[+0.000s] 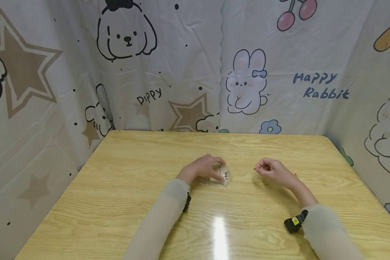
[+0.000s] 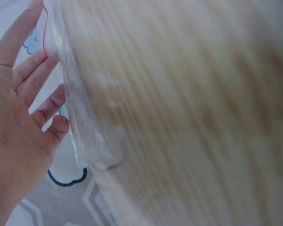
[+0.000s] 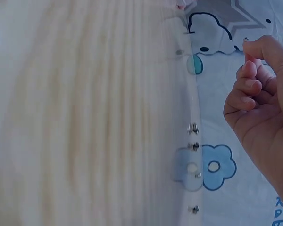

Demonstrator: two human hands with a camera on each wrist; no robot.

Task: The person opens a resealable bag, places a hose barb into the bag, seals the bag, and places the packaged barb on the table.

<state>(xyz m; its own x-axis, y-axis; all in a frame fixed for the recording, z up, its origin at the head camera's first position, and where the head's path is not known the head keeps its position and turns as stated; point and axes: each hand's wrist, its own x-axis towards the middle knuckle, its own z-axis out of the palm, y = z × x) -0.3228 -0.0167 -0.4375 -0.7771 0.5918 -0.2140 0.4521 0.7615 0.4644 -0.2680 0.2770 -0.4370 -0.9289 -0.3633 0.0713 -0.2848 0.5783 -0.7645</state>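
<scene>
My left hand (image 1: 203, 168) curves its thumb and fingers round a clear plastic zip bag (image 1: 228, 180) lying on the table. Small shiny metal pieces (image 1: 226, 175) show through the plastic between thumb and forefinger. A red seal line runs along the bag (image 2: 87, 136) in the left wrist view, right at the fingertips. To the right, just above the table, my right hand (image 1: 273, 173) pinches a tiny metal piece (image 3: 245, 40) between thumb and forefinger, its other fingers curled in. The fingers mostly hide that piece, and I cannot tell its kind.
Several tiny silvery pieces (image 3: 193, 129) lie in a row on the table in the right wrist view. A small reddish bit (image 1: 295, 174) shows beside the right wrist. The wooden table (image 1: 133, 216) ends at a printed curtain (image 1: 188, 72) behind and at both sides.
</scene>
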